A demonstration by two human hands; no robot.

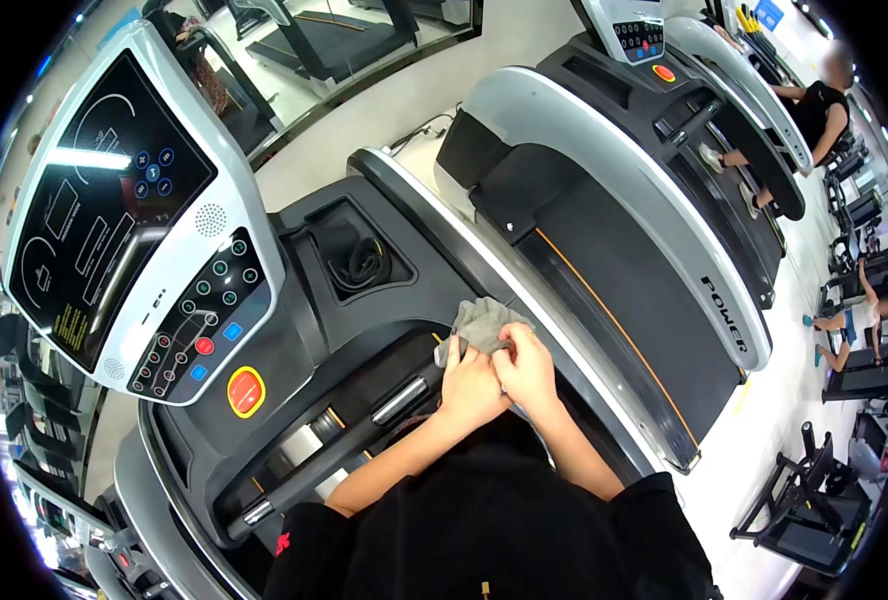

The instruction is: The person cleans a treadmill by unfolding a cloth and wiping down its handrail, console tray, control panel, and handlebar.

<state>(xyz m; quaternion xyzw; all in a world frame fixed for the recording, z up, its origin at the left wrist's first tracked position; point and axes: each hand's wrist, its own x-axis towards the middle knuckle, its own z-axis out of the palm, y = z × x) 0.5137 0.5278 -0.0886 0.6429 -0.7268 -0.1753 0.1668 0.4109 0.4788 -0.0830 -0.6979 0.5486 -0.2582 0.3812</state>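
Note:
A crumpled grey cloth (486, 320) is bunched up in front of my body, over the right-hand edge of a treadmill's frame. My left hand (472, 385) presses into its lower left side, fingers closed on the fabric. Close beside it, touching, my right hand (526, 370) has its fingers curled in at the cloth's lower right edge. Just to the left of my hands runs the treadmill's handlebar with a metal sensor plate (400, 399). Ahead of the cloth, a recessed tray (404, 270) holds a coiled black strap (359, 268).
On the left stands the treadmill's console (114, 200), with a red button (247, 392) below it. To the right is another treadmill (604, 230) marked POWER. A person (826, 115) is farther off on the right, near a black exercise bench (809, 505).

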